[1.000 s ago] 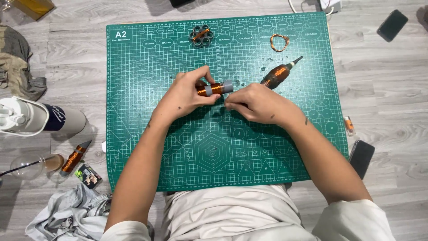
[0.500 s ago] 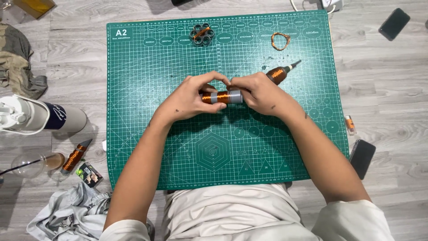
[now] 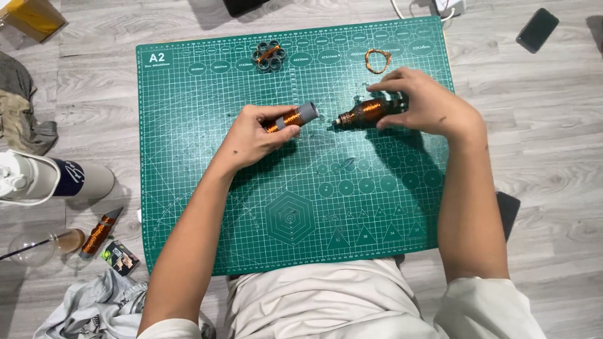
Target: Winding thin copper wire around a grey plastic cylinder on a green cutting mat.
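Copper-wound coil (image 3: 290, 118) pinched in left hand (image 3: 254, 135) above green mat (image 3: 188, 188); right hand (image 3: 427, 103) clasped round wound tool (image 3: 364, 113), tip just beside coil. Risks — fine wire snagging, unwinding, coil slipping from fingertips.

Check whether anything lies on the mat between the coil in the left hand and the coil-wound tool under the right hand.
Nothing visible does. The grey-capped coil in the left hand and the dark coil-wound tool under the right hand are apart, with only bare green cutting mat in the gap. The wire loop and round holder lie farther up.
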